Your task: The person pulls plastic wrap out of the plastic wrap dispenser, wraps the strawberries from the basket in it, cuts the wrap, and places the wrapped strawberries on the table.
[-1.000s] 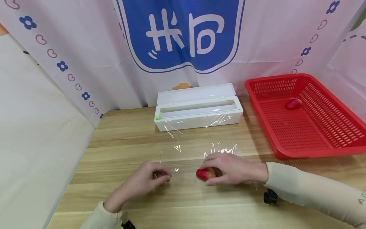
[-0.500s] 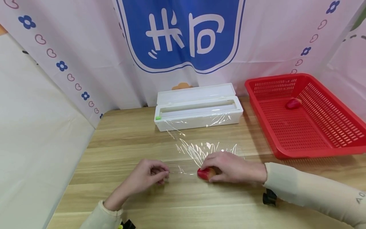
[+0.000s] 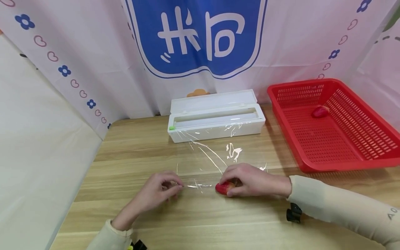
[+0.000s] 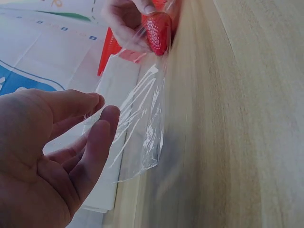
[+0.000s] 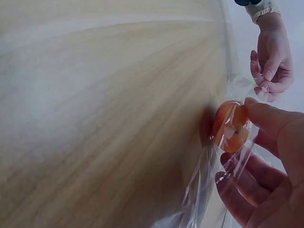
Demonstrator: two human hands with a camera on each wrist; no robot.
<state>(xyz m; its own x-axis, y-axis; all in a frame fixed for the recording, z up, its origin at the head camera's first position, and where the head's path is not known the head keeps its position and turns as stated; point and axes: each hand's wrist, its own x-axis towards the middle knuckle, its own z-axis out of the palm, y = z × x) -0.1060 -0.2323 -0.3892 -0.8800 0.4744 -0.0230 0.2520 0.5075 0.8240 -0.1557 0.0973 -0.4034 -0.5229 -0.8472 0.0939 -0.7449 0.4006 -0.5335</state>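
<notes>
In the lower left of the frame, clear film (image 3: 197, 186) is pinched between the fingertips of the left hand (image 3: 158, 187). At lower centre, a red strawberry (image 3: 223, 188) is gripped through film by the right hand (image 3: 248, 180). At right, a second fruit (image 3: 320, 111) is contained in a red basket (image 3: 350, 165).

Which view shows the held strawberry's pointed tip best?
The left wrist: the strawberry pokes tip-first from the right hand. Head shows the tip smaller; right wrist shows mainly the paler opposite end.

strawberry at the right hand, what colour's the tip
The strawberry tip is red, clearest in the left wrist view.
</notes>
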